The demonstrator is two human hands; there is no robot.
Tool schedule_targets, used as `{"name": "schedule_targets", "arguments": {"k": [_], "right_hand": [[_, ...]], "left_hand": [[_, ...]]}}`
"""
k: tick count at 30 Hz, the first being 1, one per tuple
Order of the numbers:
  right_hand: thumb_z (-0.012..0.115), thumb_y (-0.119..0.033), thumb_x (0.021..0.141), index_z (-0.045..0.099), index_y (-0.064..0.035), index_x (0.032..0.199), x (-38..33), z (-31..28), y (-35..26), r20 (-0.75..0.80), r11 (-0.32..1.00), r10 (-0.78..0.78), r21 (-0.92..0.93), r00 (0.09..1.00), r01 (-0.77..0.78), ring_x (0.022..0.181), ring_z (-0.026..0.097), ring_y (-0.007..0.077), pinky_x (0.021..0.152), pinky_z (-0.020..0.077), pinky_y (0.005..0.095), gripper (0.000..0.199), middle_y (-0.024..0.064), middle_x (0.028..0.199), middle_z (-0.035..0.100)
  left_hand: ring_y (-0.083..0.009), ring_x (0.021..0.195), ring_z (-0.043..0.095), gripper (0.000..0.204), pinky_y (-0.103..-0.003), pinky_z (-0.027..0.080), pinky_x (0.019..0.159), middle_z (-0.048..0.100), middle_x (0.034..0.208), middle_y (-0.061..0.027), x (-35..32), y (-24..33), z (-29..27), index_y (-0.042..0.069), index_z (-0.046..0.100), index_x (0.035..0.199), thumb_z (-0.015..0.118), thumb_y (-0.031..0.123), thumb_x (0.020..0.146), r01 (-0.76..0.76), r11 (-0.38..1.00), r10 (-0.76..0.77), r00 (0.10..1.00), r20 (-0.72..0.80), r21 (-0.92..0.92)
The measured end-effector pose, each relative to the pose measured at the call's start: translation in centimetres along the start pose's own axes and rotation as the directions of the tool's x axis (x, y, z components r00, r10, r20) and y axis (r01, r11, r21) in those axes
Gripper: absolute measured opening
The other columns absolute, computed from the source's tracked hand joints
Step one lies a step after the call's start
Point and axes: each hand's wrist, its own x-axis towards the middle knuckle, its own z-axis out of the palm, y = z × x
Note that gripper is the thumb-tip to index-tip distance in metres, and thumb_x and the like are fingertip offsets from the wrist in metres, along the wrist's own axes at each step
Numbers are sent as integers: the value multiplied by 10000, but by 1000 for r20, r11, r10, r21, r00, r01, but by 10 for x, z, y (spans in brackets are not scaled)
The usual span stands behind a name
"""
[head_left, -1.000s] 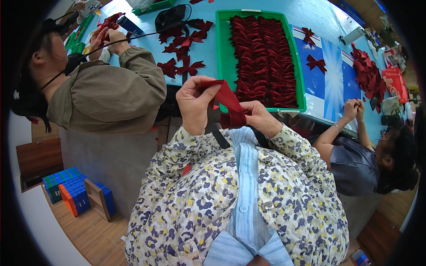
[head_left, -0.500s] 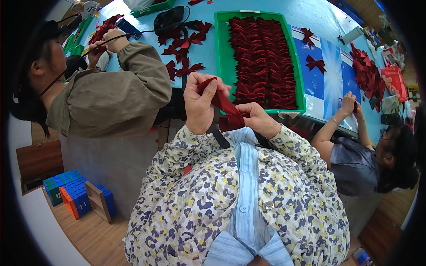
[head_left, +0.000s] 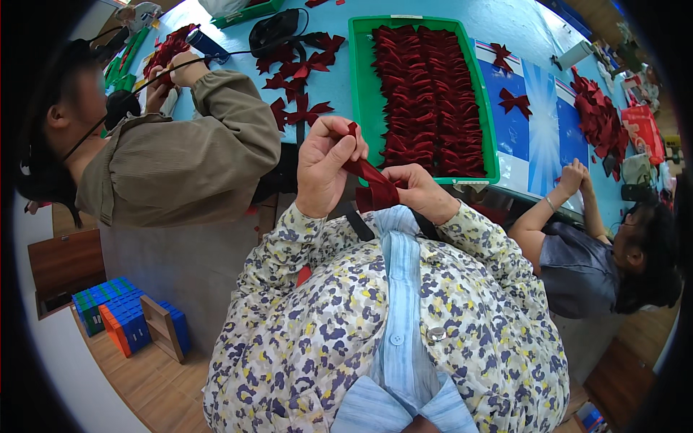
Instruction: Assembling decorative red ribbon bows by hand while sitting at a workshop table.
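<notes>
Dark-red ribbon strip (head_left: 377, 191), one: held up off the table (head_left: 498, 22), at its near edge, by the near-left corner of the green tray (head_left: 359, 79); its right part looped. Judged light, soft and limp, little risk of slipping; best taken by thumb-and-finger pinch at the free end and the loop.

Left hand (head_left: 323, 169): gripping the upper end between thumb and fingers, wrist upright, the higher of the two.

Right hand (head_left: 426, 193): pinching the loop, fingers pointing left, lower.

Red bows (head_left: 433, 101): two packed columns within the tray's edges.
</notes>
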Motion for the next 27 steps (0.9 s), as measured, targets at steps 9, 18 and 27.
{"name": "schedule_targets", "arguments": {"k": [9, 18, 27], "right_hand": [[655, -146, 833, 657, -33, 905, 2, 2, -1, -12, 1000, -5, 5, 1000, 5, 612, 433, -18, 530, 327, 172, 134, -81, 702, 549], [668, -151, 828, 659, -36, 924, 11, 7, 7, -14, 998, 33, 53, 999, -32, 630, 470, -19, 550, 356, 166, 150, -64, 744, 587], [671, -123, 817, 626, -13, 943, 15, 8, 1, 4, 993, 75, 89, 997, -75, 759, 608, 49, 694, 502, 208, 172, 9, 855, 640]], "left_hand": [[-135, 796, 562, 197, -273, 476, 763, 535, 1094, -137, -4, 26, -6, 8, 487, 1048, 537, -45, 865, 85, 972, -96, 995, 38, 221], [-162, 839, 574, 91, -298, 444, 827, 613, 982, -85, -10, 37, -41, 3, 661, 855, 654, -36, 773, -79, 822, -126, 940, 316, 564], [-194, 818, 539, 190, -326, 353, 816, 585, 732, -12, -19, 57, -19, 112, 649, 736, 746, 29, 595, -357, 178, -167, 907, 386, 917]]}}
